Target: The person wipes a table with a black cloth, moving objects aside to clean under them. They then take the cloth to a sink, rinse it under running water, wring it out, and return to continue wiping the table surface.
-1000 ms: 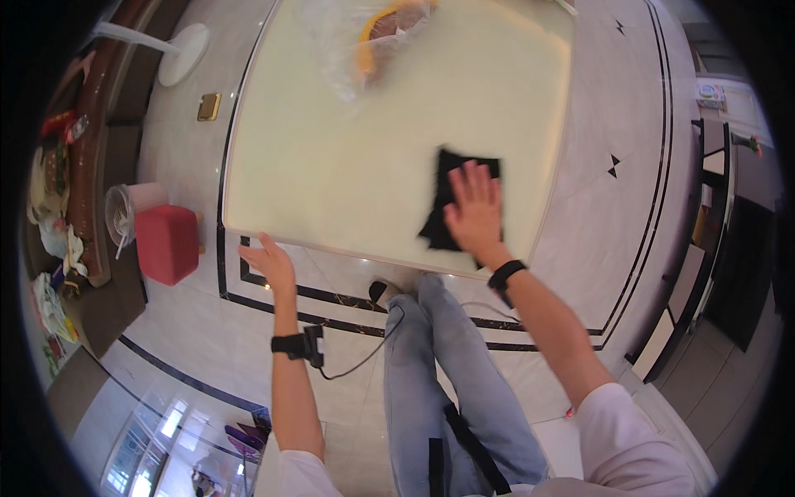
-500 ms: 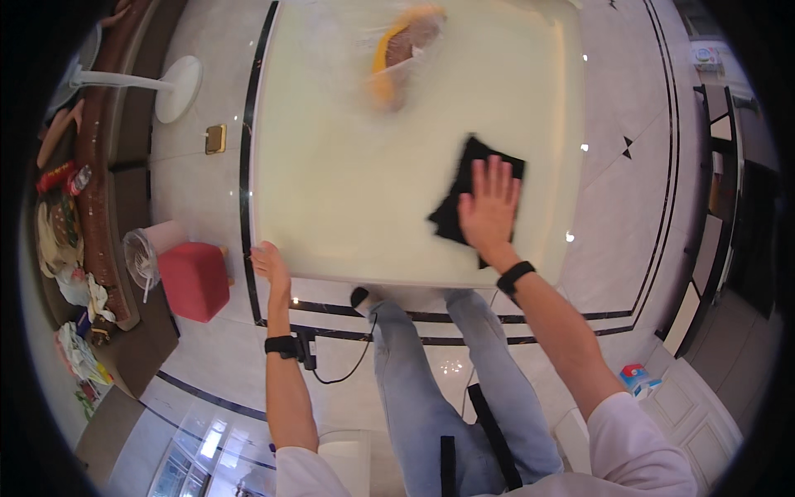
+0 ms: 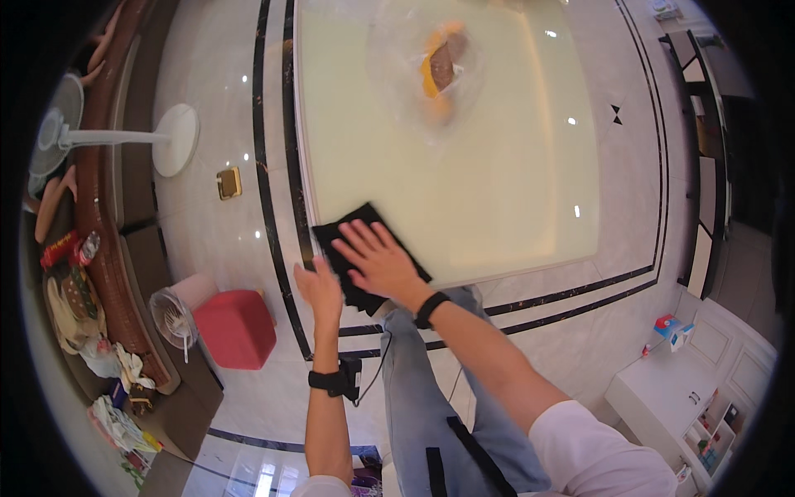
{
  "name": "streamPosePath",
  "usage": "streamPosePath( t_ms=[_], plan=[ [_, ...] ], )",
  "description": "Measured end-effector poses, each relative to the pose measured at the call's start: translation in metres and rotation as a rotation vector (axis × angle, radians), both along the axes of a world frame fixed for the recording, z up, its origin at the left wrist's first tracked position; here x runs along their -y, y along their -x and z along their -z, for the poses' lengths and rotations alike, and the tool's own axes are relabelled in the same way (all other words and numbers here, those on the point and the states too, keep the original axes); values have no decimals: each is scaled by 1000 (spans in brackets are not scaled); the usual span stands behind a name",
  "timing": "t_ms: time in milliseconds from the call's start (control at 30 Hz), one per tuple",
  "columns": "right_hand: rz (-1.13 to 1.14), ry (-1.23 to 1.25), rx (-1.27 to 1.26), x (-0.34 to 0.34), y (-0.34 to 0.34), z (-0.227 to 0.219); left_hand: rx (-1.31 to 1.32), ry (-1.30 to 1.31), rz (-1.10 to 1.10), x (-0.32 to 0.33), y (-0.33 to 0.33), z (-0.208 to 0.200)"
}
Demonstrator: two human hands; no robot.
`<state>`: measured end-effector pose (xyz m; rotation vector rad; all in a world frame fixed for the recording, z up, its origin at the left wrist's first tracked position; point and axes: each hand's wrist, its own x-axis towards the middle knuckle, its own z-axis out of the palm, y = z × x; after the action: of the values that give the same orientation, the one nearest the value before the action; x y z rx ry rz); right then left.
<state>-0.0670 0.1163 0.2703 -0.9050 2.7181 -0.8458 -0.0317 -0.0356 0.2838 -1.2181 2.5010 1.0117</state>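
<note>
My right hand (image 3: 381, 263) lies flat, fingers spread, on a black cloth (image 3: 338, 263) at the near left corner of a pale yellow tabletop (image 3: 497, 190). Part of the cloth hangs past the table's near edge. Beside the cloth's left side is my left hand (image 3: 321, 291), its fingers apart and holding nothing; whether it touches the cloth or the table edge I cannot tell. Toward the far side of the tabletop sits a blurred clear plastic bag (image 3: 397, 50) with a brown and yellow-orange item (image 3: 442, 66) in it.
A red stool (image 3: 236, 330) and a lined waste bin (image 3: 172, 319) stand to the left. Farther off are a white fan (image 3: 176, 141) and a brown sofa (image 3: 132, 182) bearing clutter, with another person's arm (image 3: 58, 203). A white cabinet (image 3: 662, 385) stands at lower right.
My right hand has swept the black cloth leftward across the tabletop, from its right part to the near left corner. My left hand stays near that corner; the whole view has shifted.
</note>
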Motion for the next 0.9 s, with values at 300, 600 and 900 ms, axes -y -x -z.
streamPosePath(
  t_ms=[300, 600, 900],
  plan=[
    [548, -418, -118, -255, 69, 9, -212, -483, 379, -109, 179, -3],
    [878, -550, -168, -372, 78, 17, -390, -603, 541, -200, 247, 1],
    [984, -571, -176, -343, 66, 20, -220, -579, 730, -207, 252, -26]
  ],
)
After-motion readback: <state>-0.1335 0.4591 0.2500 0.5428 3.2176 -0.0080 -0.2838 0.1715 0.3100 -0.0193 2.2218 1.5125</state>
